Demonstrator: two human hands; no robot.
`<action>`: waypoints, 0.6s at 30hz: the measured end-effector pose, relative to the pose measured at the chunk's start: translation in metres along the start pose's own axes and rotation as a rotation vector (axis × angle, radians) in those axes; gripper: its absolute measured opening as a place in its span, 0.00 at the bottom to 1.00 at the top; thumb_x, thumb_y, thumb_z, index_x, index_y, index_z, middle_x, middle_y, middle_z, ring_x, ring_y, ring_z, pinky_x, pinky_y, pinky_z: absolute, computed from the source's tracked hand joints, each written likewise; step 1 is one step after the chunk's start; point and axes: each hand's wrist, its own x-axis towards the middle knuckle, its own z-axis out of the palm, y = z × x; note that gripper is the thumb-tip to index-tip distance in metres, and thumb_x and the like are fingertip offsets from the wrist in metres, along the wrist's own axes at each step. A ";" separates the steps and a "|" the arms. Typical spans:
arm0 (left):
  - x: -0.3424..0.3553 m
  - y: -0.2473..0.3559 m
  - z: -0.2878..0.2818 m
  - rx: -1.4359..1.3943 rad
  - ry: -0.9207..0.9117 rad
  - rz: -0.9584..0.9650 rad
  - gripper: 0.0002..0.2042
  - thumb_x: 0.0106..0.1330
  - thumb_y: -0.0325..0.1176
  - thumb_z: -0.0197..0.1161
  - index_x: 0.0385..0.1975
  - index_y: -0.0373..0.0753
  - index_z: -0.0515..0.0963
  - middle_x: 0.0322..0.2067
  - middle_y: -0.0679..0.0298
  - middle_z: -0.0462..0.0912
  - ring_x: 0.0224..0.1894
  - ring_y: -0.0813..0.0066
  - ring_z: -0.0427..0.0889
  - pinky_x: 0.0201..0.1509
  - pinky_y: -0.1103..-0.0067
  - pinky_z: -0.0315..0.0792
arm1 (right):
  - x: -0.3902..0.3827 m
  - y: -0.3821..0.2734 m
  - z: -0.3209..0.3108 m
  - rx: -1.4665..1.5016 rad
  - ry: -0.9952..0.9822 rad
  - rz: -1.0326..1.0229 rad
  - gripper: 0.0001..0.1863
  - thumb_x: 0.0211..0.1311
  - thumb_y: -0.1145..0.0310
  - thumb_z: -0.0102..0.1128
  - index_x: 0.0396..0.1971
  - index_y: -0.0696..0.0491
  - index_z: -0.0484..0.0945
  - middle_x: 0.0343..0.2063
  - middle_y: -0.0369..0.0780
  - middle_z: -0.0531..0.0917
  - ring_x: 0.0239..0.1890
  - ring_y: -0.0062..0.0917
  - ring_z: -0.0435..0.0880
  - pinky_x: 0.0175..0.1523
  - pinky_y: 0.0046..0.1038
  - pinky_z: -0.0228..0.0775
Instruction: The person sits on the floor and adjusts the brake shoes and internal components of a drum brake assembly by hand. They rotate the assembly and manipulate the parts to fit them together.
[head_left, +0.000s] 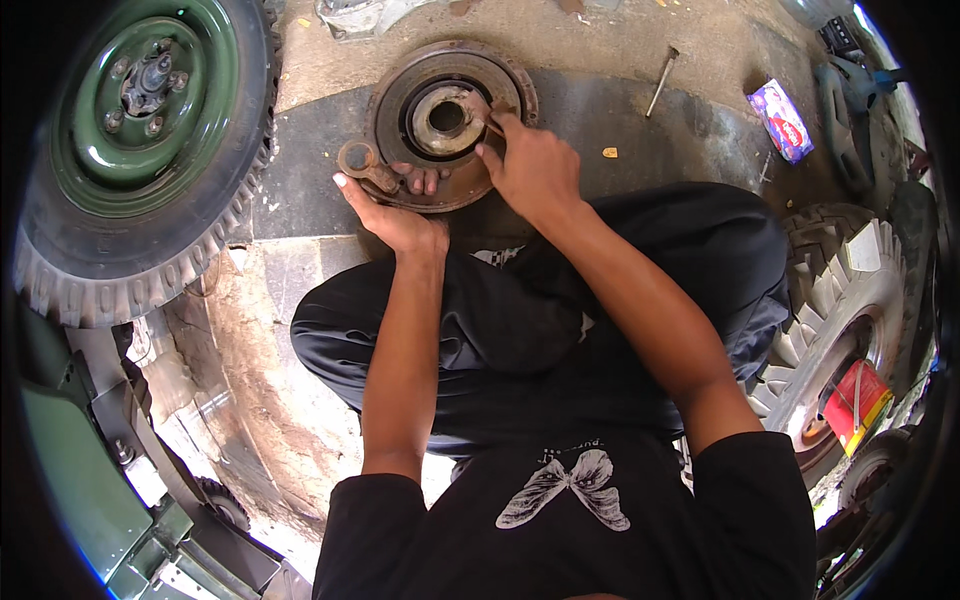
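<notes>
Disc (395, 105): round, rusty metal, face up on the dark floor strip (605, 195) at the upper centre of the frame; a pale inner ring (422, 128) circles its dark central hole.
Ring-ended piece (379, 179): rusty, at the disc's lower left edge, its loop toward the upper left and its stub toward the fingertips.
Left hand (402, 218): palm up, left of the frame's upper centre; fingers curled, grasping the ring-ended piece, with the thumb on the outer side and darkened fingertips over the disc.
Right hand (540, 172): over the disc's right side; fingers bent in toward the pale inner ring. Cannot tell whether they grasp something small.
Bolt (659, 85): long and thin, head up-frame, right of the disc and well apart from it.
Packet (780, 122): purple and white, at the upper right of the frame.
Wheel (150, 150): green rim and black tyre, filling the upper left.
Treaded tyre (800, 350): at the right of the frame, near a red and yellow packet (857, 405).
Legs (450, 320): in black trousers, folded across the centre.
</notes>
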 end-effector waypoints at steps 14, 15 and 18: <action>0.011 0.009 0.005 -0.007 0.016 -0.168 0.34 0.76 0.71 0.39 0.33 0.41 0.70 0.23 0.66 0.64 0.27 0.66 0.65 0.50 0.56 0.72 | 0.034 0.032 -0.014 0.829 0.482 0.148 0.15 0.68 0.60 0.70 0.48 0.54 0.90 0.34 0.36 0.90 0.36 0.20 0.84 0.43 0.28 0.76; 0.012 0.009 0.005 -0.002 0.017 -0.169 0.34 0.76 0.71 0.39 0.33 0.41 0.70 0.23 0.66 0.64 0.27 0.67 0.65 0.52 0.56 0.71 | 0.037 0.038 -0.009 0.946 0.481 0.165 0.15 0.69 0.62 0.70 0.48 0.55 0.89 0.36 0.36 0.89 0.37 0.20 0.84 0.43 0.28 0.76; 0.015 0.009 -0.001 0.011 -0.001 -0.157 0.34 0.76 0.71 0.38 0.34 0.40 0.70 0.24 0.66 0.64 0.28 0.67 0.65 0.53 0.55 0.72 | 0.038 0.035 -0.008 1.232 0.445 0.202 0.13 0.70 0.66 0.69 0.47 0.57 0.88 0.41 0.35 0.87 0.40 0.20 0.83 0.45 0.27 0.75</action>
